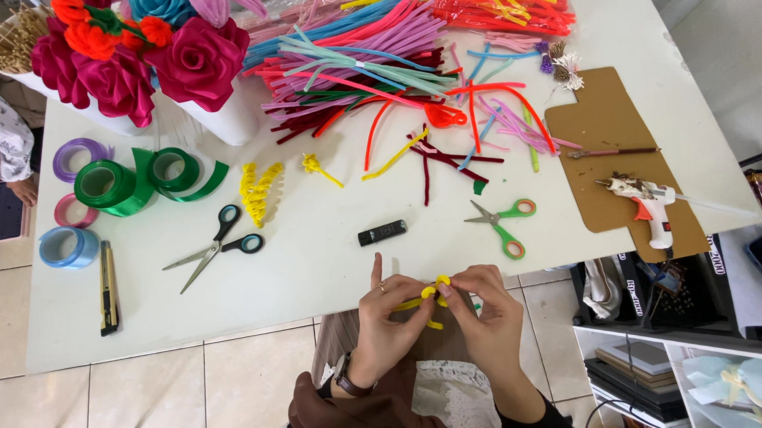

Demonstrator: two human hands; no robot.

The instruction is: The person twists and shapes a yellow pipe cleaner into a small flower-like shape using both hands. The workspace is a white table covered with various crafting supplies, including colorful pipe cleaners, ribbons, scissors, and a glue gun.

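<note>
Left hand [387, 322] and right hand [489, 315]: each grip pinches the bent yellow fuzzy pipe cleaner [433, 293] at the white surface [312, 254] edge. A small black rectangular box [383, 233] lies just beyond; clear plastic packages of red sticks [498, 9] sit at the far edge.

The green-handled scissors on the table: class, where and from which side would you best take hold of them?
Grip the green-handled scissors by their two loop handles, coming from the right and near edge: the loops point that way, the closed blades point left towards the pipe cleaners.

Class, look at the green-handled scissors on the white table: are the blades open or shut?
Open. The green-handled scissors lie flat with blades spread apart in a V and handles parted.
</note>
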